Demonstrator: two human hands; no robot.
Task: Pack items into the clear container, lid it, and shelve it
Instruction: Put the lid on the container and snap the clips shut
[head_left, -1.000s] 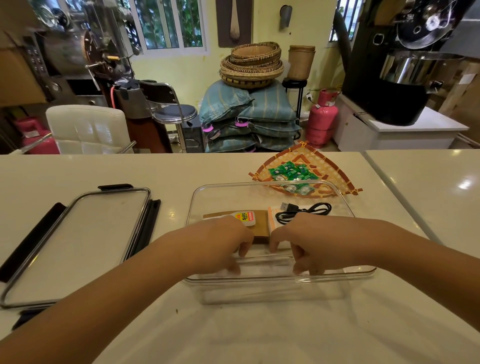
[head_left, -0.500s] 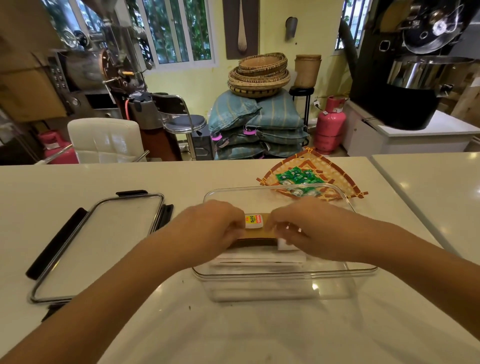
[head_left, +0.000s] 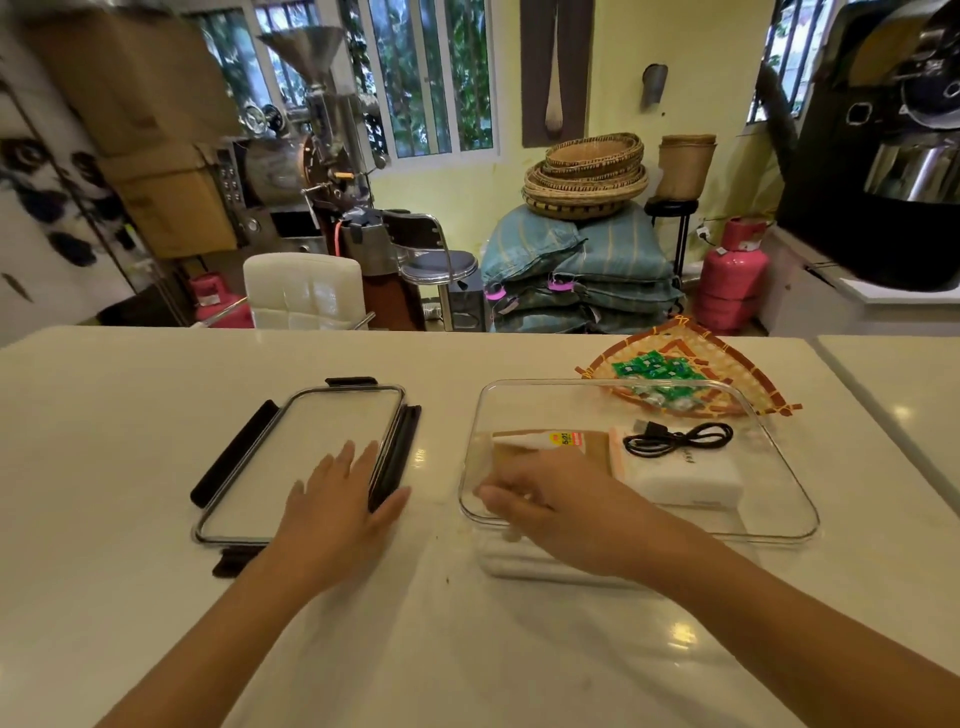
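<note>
On the white table, a clear container is sitting open to the right of centre, and its lid is lying flat to the left of it, apart from it, with black clips sticking out on its sides. The left hand is resting palm down on the near right corner of the lid, fingers spread and flat, grasping nothing. The right hand is reaching over the near left rim of the container, fingers loosely extended toward the left; it is blurred, and it is not closing on anything that can be seen.

Inside the container, a brown flat packet is lying along the far left part, with a small white tube bearing a yellow and red label on top of it. Just beside them on the right, a white box is lying flat, and a coiled black cable is sitting on its far end.

Behind the container, a woven tray is holding a pile of green wrapped sweets, partly seen through the container's far wall.
</note>
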